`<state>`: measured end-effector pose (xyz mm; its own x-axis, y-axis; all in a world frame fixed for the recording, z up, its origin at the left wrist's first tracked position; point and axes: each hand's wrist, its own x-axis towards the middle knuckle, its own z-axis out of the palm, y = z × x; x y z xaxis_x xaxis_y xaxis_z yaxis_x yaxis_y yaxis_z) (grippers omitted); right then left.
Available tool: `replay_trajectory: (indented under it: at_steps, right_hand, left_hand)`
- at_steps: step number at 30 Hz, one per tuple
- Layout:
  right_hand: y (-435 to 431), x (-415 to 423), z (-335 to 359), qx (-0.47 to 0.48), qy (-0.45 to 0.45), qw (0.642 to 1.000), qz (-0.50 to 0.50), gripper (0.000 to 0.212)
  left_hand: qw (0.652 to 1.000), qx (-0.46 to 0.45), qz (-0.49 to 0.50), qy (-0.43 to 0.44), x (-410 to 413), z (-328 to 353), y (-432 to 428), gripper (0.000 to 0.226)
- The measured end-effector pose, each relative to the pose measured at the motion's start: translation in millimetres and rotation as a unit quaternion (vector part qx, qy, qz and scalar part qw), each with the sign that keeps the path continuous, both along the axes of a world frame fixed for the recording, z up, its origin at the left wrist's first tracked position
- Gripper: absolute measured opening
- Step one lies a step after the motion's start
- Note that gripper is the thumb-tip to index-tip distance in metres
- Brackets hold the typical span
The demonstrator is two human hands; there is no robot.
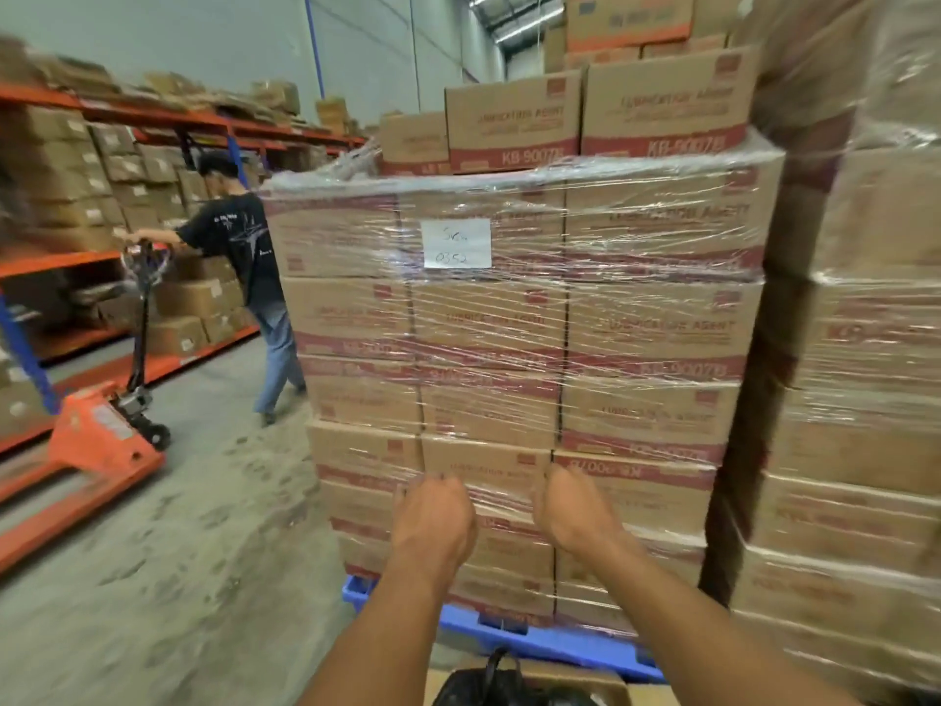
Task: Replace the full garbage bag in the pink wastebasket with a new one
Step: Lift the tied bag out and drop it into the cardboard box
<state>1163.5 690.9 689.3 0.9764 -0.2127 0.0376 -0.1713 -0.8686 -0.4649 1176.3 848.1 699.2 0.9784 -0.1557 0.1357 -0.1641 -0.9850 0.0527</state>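
My left hand (433, 522) and my right hand (575, 512) are raised side by side in front of a shrink-wrapped stack of cartons (514, 349). I see the backs of both hands; the fingers curl inward and nothing shows in them. A black garbage bag (501, 687) with a tied top sits at the bottom edge of the view, below my forearms, apparently on a cardboard surface. No pink wastebasket is in view.
The wrapped cartons stand on a blue pallet (540, 636), with another wrapped stack (855, 400) close on the right. On the left, a person (249, 277) holds an orange pallet jack (102, 435) beside orange shelving (91, 257) full of boxes. A dusty concrete floor (193, 527) lies between.
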Motion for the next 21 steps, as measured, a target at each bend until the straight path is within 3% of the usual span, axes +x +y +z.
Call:
replay_trajectory:
  at_steps: [4, 10, 14, 21]
  right_hand:
    - [-1.4, -94.6, 28.1, -0.034, -0.059, 0.996, -0.055, 0.03]
    - [-31.3, -243.2, 57.1, -0.053, -0.047, 0.984, -0.164, 0.038]
    - [-66.1, -344.9, 66.2, -0.072, -0.048, 0.969, -0.232, 0.037]
    - [-157.9, -565.6, 71.2, -0.074, -0.031, 0.934, -0.349, 0.039]
  left_hand:
    - [0.995, 0.02, -0.079, -0.063, -74.4, 37.4, 1.9, 0.028]
    - [0.975, 0.025, -0.195, -0.102, -184.8, 55.7, -27.0, 0.028]
    - [0.957, 0.016, -0.267, -0.11, -258.0, 65.3, -72.2, 0.035]
    - [0.911, 0.012, -0.399, -0.107, -428.5, 85.4, -192.1, 0.025]
